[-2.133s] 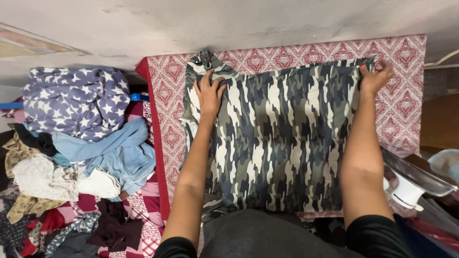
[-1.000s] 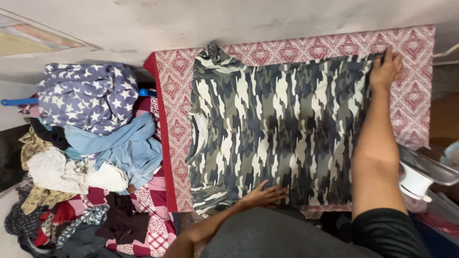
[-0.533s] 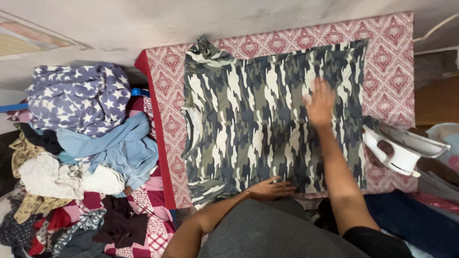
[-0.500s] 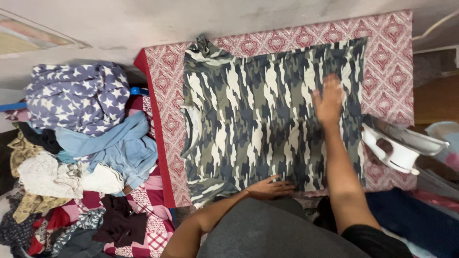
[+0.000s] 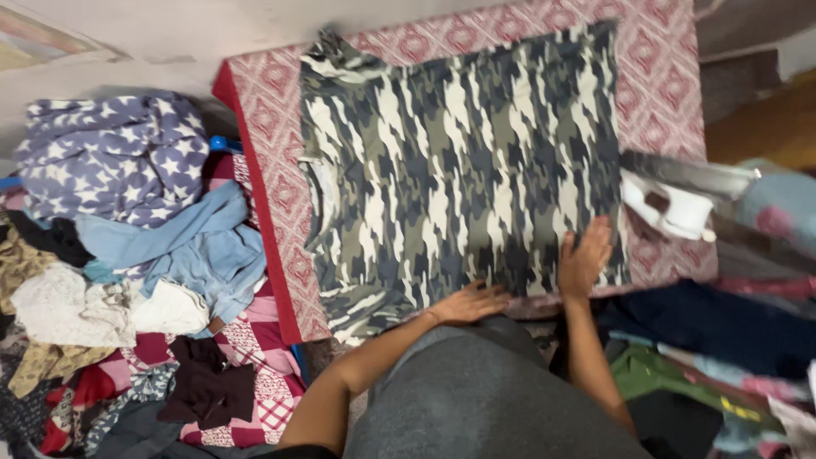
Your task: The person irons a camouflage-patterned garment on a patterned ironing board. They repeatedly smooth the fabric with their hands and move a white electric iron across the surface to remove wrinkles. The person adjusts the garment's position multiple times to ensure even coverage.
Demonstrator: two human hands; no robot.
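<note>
Hands both rest flat at the near hem of a camouflage garment (image 5: 459,161). Left hand (image 5: 472,303): open, fingers spread and pointing right, palm down on the lower edge of the cloth, gripping nothing. Right hand (image 5: 583,259): open, fingers together and pointing away from the body, palm pressed onto the near right corner of the same cloth (somewhat blurred, but no fold or pinch visible in it).

Garment lies spread flat, green, grey and cream pattern, collar end toward the left, a short sleeve bunched at the near left corner and another at the far left corner. It covers most of a tabletop (image 5: 663,93) dressed in a red-and-white patterned cover; cover shows as a margin along the left, far and right sides.

Just beside the right hand, at the right edge of the garment, sits a white clothes iron (image 5: 667,204), tipped so its metal soleplate faces up and away.

To the right of the tabletop: dark blue cloth (image 5: 722,319) and a green piece below it, heaped loosely.

To the left, well apart from the hands: pile of laundry, with a dark maroon item (image 5: 204,387) nearest, a light blue garment (image 5: 183,251) in the middle, and a purple star-print fabric (image 5: 110,157) farthest.
</note>
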